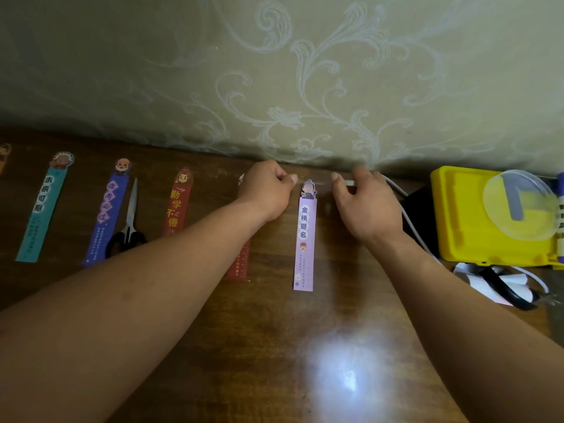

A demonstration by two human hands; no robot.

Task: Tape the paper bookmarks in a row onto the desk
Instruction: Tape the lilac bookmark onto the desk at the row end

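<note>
A light purple bookmark [305, 239] lies upright on the brown desk [274, 346] near the wall. A strip of clear tape [314, 181] stretches across its top. My left hand [268, 190] pinches the tape's left end and my right hand [363, 203] pinches the right end. To the left lie a teal bookmark [42, 209], a blue bookmark [106, 215] and a red bookmark [177, 206]. Another dark red bookmark [241, 264] is mostly hidden under my left forearm.
Scissors [129, 221] lie across the blue bookmark. A yellow box [476, 221] with a round clear lid stands at the right, a white cable [409, 215] beside it, and papers with a black object [503, 285] below. The patterned wall [305, 87] rises right behind the desk.
</note>
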